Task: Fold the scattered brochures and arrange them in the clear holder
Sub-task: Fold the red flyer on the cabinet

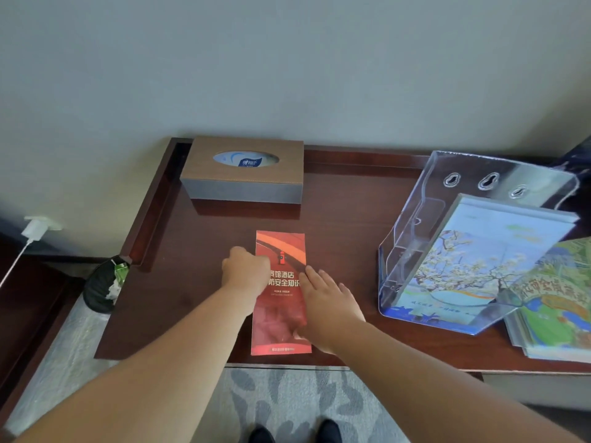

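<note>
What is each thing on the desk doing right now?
Red brochure: folded, flat on the desk, under both hands.
Left hand: fisted, pressing the brochure's left edge.
Right hand: fingers straight, flat on the brochure.
Clear holder: holds a blossom brochure.
Green brochures: stacked beside the holder.

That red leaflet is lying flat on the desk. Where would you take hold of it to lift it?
Probably its near short end, from the front. The red leaflet is thin and flat on the table, so nothing sticks up; that end lies near the table's front edge, where a thumb could slip under once slid out.
</note>
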`<state>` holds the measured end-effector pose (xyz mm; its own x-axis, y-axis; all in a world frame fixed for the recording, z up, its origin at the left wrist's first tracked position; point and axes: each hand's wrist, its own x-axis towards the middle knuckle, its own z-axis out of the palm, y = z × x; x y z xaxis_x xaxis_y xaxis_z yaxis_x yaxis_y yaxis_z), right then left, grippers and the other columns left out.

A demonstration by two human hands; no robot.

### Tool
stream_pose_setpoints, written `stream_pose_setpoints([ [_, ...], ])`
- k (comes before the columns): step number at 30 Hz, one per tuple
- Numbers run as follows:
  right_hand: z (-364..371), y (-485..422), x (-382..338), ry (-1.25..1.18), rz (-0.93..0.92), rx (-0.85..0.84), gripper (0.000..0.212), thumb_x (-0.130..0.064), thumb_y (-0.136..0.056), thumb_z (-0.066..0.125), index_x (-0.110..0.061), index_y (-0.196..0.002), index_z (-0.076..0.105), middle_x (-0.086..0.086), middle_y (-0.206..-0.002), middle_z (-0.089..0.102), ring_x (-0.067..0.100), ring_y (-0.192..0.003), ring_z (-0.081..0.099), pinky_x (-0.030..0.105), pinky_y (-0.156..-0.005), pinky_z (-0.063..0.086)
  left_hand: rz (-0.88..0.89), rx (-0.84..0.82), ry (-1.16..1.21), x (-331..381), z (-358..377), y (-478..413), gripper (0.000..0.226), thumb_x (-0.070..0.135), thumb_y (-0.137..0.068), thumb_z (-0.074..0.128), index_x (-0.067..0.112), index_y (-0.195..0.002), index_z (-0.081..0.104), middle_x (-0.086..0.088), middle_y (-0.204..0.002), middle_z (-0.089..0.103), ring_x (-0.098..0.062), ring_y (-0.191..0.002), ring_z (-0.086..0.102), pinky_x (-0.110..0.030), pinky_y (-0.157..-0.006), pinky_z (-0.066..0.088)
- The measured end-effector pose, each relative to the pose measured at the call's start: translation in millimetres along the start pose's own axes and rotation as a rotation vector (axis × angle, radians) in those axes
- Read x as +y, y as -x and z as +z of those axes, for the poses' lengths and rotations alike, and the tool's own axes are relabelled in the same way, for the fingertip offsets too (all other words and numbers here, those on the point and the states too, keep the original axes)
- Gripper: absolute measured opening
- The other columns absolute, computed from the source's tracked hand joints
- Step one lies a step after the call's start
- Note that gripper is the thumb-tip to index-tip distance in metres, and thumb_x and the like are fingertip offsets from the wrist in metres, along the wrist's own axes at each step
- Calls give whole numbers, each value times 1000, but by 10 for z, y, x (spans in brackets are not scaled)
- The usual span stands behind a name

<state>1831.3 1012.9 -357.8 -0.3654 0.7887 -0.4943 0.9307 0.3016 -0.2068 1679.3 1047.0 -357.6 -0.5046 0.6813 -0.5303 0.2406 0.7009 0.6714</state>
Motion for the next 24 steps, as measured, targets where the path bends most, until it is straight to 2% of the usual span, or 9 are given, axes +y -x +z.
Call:
stream_pose_setpoints([
  [4, -12, 56, -5, -30, 14, 0, 105, -47, -85, 69, -16, -157, -2, -3, -165, -8, 17, -151, -5, 42, -122, 9, -22, -112, 21, -13, -17, -8, 10, 2, -79, 50, 0, -75, 59, -19, -79, 58, -31, -68, 50, -31, -61, 36],
  [6, -22, 111, -8, -75, 24, 8, 103, -44, -86, 69, -17, -157, 0, -2, -165, -5, 18, -151, -2, 42, -122, 13, 51, -137, -32, 0, -32, 29, 16, -3, -78, 47, 5, -63, 49, -15, -71, 50, -29, -65, 43, -30, -59, 32],
  [9, -86, 233, -3, -320, 84, 88, 97, -36, -86, 68, -21, -157, 4, 0, -164, 11, 21, -148, 20, 40, -115, 30, 199, -121, -56, 68, -127, 154, 16, -2, -81, 50, 4, -73, 62, -14, -77, 63, -34, -74, 57, -31, -62, 38],
  [11, -192, 328, 51, -516, 154, 196, 92, -33, -86, 65, -23, -156, 7, 2, -157, 29, 23, -136, 42, 37, -103, 41, 288, -153, 46, 149, -216, 294, 24, 1, -84, 53, 16, -80, 71, -4, -82, 72, -23, -78, 65, -27, -61, 44],
  [14, -437, 492, 202, -760, 237, 383, 73, -33, -91, 61, -24, -153, 24, -2, -136, 56, 16, -116, 57, 28, -93, 43, 405, -238, 186, 335, -312, 546, 27, 6, -90, 54, 24, -86, 73, 1, -89, 75, -22, -89, 68, -38, -80, 52],
  [17, -712, 689, 410, -862, 251, 547, 32, -28, -92, 59, -28, -124, 58, -15, -90, 63, 9, -85, 58, 23, -76, 39, 504, -310, 249, 589, -287, 885, 24, 11, -88, 54, 26, -88, 73, 2, -93, 75, -23, -93, 69, -46, -88, 50],
  [19, -856, 855, 565, -899, 219, 629, 10, -24, -91, 59, -32, -88, 63, -18, -70, 60, 5, -68, 56, 24, -67, 39, 565, -333, 273, 766, -204, 1134, 21, 19, -80, 55, 27, -88, 73, 2, -95, 75, -22, -95, 69, -45, -89, 49],
  [21, -979, 1047, 736, -923, 186, 693, 21, -20, -90, 60, -30, -71, 57, -17, -61, 60, 2, -60, 56, 26, -62, 42, 616, -334, 289, 926, -87, 1367, 23, 24, -76, 54, 28, -88, 73, 2, -95, 75, -22, -94, 68, -44, -88, 49],
  [24, -1129, 1333, 1052, -933, 163, 744, 19, -18, -91, 59, -25, -73, 60, -8, -70, 67, 18, -71, 65, 38, -72, 55, 681, -288, 272, 1112, 148, 1655, 15, 26, -80, 55, 26, -85, 69, 1, -92, 74, -25, -92, 68, -50, -88, 51],
])
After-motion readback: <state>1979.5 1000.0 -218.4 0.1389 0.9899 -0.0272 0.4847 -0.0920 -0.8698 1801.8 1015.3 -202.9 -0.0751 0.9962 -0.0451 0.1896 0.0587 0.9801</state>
